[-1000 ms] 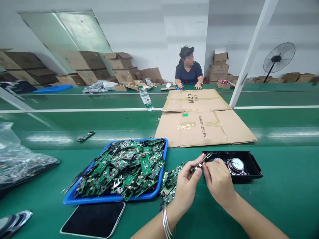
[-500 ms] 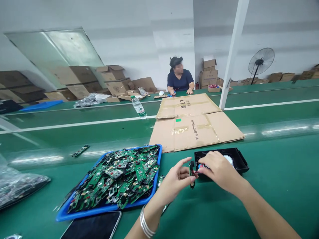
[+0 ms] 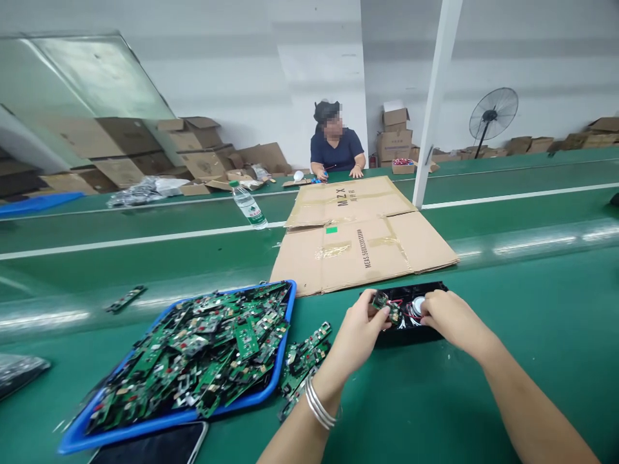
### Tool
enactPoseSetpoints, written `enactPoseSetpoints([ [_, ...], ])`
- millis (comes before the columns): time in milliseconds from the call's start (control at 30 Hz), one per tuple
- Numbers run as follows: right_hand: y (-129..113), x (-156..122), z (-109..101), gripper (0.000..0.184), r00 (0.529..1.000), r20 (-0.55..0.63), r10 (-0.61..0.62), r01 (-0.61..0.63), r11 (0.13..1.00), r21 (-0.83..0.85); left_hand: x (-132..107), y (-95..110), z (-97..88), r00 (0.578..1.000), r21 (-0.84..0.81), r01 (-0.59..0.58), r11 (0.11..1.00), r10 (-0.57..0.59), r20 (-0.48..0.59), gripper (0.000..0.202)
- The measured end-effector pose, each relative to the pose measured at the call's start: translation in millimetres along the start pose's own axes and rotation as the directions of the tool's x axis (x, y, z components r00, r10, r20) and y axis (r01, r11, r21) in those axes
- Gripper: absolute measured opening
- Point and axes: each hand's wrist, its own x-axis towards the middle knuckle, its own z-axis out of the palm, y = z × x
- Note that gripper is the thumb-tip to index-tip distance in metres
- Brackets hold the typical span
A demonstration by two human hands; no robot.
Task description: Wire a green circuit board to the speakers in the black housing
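Note:
My left hand [image 3: 360, 332] grips a small green circuit board [image 3: 388, 310] between thumb and fingers, tilted over the left end of a black plastic case [image 3: 411, 337]. Thin red and dark wires lead from the board into the case. Inside the case, a round silver-white part [image 3: 416, 305], resembling a speaker, lies beside my right hand [image 3: 457, 322]. The right fingers are closed at the case's right end, close to that part and its wires; whatever they pinch is hidden.
Left of my hands stands a blue tray [image 3: 285, 351] heaped with circuit boards, with several loose boards [image 3: 307, 354] beside it. A phone [image 3: 155, 444] lies in front. Flattened cardboard [image 3: 338, 258] and a water bottle [image 3: 250, 207] lie beyond. A person [image 3: 337, 145] sits opposite.
The board has moved from beside the case to over its left end, turning flatter. My right hand has shifted from the case's left end to its right. The view has swung slightly right.

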Motion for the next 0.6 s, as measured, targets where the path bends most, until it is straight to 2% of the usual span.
enactPoseSetpoints([
  [133,-12.6,6.7,6.5,0.012,0.981,-0.195,-0.018,0.062,0.973,0.222,7.2,-7.7,2.5,0.996,0.099,-0.024,0.995,0.033,-0.082,0.017],
  [267,-16.5,18.7,20.6,0.010,0.964,-0.263,0.024,0.119,0.850,0.514,8.1,-16.1,5.0,0.985,0.190,-0.083,0.978,0.109,-0.134,0.014],
  [400,-16.4,25.1,25.5,0.010,0.980,-0.194,0.043,0.110,0.698,0.708,12.7,-21.9,5.7,0.963,0.272,-0.090,0.958,0.153,-0.220,0.012],
  [500,-16.5,26.3,25.8,0.013,0.992,-0.096,0.079,0.030,0.598,0.801,16.2,-24.7,6.7,0.953,0.316,-0.088,0.945,0.172,-0.250,0.010],
  [600,-16.6,27.0,28.3,0.012,0.985,-0.044,0.169,-0.053,0.527,0.848,17.4,-26.0,8.3,0.953,0.341,-0.089,0.936,0.179,-0.243,0.011],
])
